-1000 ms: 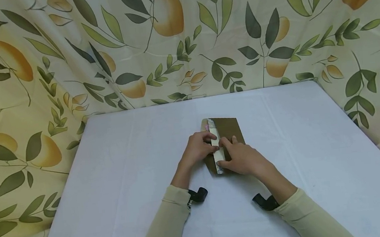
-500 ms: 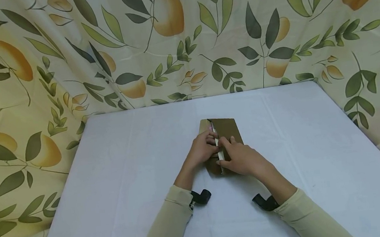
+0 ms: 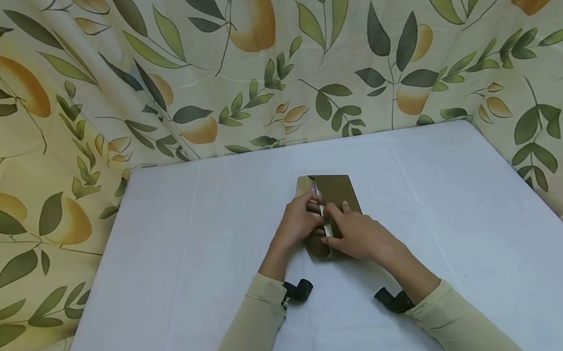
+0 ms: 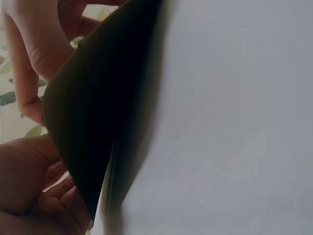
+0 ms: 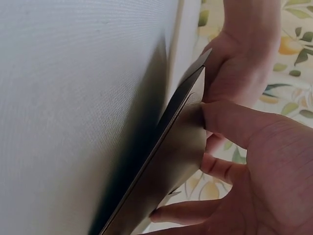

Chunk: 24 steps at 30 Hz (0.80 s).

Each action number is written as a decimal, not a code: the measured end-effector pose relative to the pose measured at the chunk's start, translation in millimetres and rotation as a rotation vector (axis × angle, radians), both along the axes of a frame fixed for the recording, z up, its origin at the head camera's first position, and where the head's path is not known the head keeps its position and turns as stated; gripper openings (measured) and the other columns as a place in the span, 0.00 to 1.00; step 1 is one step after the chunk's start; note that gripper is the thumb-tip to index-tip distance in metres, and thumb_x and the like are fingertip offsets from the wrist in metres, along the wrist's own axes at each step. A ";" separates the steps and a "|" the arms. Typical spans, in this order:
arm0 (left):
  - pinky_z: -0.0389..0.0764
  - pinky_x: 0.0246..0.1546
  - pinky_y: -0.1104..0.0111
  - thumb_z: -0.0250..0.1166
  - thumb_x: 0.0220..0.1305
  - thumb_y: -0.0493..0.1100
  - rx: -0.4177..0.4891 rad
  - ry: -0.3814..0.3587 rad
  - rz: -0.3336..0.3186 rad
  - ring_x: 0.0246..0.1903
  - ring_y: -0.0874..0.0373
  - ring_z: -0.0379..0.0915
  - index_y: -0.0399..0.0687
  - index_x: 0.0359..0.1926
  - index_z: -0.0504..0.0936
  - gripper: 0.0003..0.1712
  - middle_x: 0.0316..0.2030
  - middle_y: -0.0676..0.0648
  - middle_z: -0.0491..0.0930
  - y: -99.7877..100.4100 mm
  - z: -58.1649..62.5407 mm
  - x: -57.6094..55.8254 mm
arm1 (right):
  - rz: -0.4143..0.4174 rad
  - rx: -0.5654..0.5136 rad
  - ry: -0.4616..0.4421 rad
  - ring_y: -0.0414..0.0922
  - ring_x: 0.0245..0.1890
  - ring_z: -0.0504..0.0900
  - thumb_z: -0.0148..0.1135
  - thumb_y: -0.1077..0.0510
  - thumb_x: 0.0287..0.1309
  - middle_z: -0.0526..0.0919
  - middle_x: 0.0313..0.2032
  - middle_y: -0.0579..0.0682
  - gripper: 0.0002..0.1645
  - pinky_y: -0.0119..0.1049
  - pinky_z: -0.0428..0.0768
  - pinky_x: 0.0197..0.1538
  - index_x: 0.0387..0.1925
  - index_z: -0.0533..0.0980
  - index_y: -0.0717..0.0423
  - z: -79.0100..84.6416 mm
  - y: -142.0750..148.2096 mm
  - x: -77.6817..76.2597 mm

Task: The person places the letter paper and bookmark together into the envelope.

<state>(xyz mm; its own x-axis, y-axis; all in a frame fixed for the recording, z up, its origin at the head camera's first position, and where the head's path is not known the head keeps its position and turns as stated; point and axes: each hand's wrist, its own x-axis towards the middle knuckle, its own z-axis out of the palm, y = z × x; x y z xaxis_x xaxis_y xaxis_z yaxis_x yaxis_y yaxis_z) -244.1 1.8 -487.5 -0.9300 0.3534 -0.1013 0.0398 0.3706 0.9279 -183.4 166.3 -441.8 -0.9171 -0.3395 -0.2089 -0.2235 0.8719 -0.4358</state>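
A brown folded card piece (image 3: 337, 189), perhaps a cover or a flat box, lies near the middle of the table. Along its left side is a lighter tan flap (image 3: 303, 185), and a thin whitish strip (image 3: 327, 230) shows at the fold between the two. My left hand (image 3: 297, 219) holds the flap side, its curled fingers at the fold. From the right, my right hand (image 3: 357, 230) holds the brown panel with thumb and fingers at the same fold. The right wrist view shows the card (image 5: 178, 139) tilted, its lower edge near the cloth; fingertips are partly hidden.
A white cloth covers the table (image 3: 205, 236). Behind and beside it hangs a curtain (image 3: 252, 103) printed with fruit and leaves. Black wrist cameras, one on the left wrist (image 3: 299, 291) and one on the right (image 3: 393, 300), sit close above the cloth.
The whitish strip was wide and faced up one second ago; it has turned and now shows only as a narrow line. My left hand shifted slightly right; my right hand stayed nearly still.
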 end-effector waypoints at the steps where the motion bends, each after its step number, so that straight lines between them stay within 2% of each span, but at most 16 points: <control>1: 0.85 0.28 0.67 0.74 0.62 0.31 0.000 0.004 -0.003 0.30 0.57 0.85 0.41 0.52 0.82 0.18 0.41 0.45 0.87 -1.8 1.6 -0.3 | -0.001 0.001 -0.002 0.61 0.29 0.83 0.67 0.45 0.69 0.54 0.68 0.86 0.27 0.49 0.76 0.28 0.58 0.66 0.51 -0.2 -0.3 0.0; 9: 0.84 0.32 0.66 0.73 0.61 0.29 0.007 0.032 0.026 0.32 0.56 0.83 0.39 0.49 0.85 0.15 0.40 0.46 0.86 -29.7 10.2 -9.8 | -0.005 0.017 0.025 0.71 0.37 0.85 0.67 0.46 0.68 0.57 0.67 0.86 0.31 0.54 0.79 0.32 0.63 0.65 0.52 -1.0 -2.8 0.8; 13: 0.83 0.35 0.66 0.73 0.60 0.29 -0.007 0.065 0.062 0.34 0.55 0.84 0.39 0.49 0.85 0.16 0.41 0.47 0.86 -48.5 11.5 -15.8 | -0.010 0.023 0.040 0.69 0.35 0.85 0.68 0.46 0.68 0.57 0.67 0.86 0.31 0.55 0.80 0.33 0.64 0.65 0.53 -2.1 -3.2 1.0; 17: 0.82 0.35 0.66 0.71 0.61 0.28 0.000 0.064 0.085 0.33 0.53 0.84 0.38 0.51 0.85 0.16 0.41 0.46 0.87 -65.1 13.0 -19.9 | -0.016 0.030 0.044 0.68 0.34 0.84 0.67 0.46 0.68 0.58 0.67 0.86 0.31 0.57 0.80 0.33 0.64 0.65 0.52 -2.1 -4.2 0.5; 20: 0.82 0.34 0.66 0.70 0.64 0.31 -0.004 0.030 0.092 0.33 0.53 0.84 0.37 0.52 0.84 0.15 0.40 0.44 0.87 -73.6 13.6 -20.6 | -0.018 0.041 0.047 0.70 0.36 0.84 0.67 0.46 0.68 0.58 0.67 0.85 0.31 0.58 0.81 0.33 0.64 0.66 0.51 -1.9 -5.4 0.5; 24: 0.83 0.32 0.67 0.70 0.69 0.36 -0.008 -0.071 0.027 0.29 0.54 0.84 0.35 0.52 0.83 0.13 0.34 0.42 0.87 -75.8 12.4 -19.3 | -0.027 0.057 0.067 0.70 0.36 0.84 0.67 0.45 0.68 0.60 0.67 0.84 0.32 0.60 0.81 0.33 0.65 0.66 0.51 -3.2 -6.1 1.3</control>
<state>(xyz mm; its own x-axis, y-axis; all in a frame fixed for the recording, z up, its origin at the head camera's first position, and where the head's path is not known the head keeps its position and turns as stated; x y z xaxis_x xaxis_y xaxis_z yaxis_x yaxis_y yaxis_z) -263.4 -74.0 -475.0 -0.9296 0.3272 -0.1695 -0.0358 0.3777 0.9252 -182.2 160.3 -445.0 -0.9384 -0.3037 -0.1650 -0.2264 0.9009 -0.3704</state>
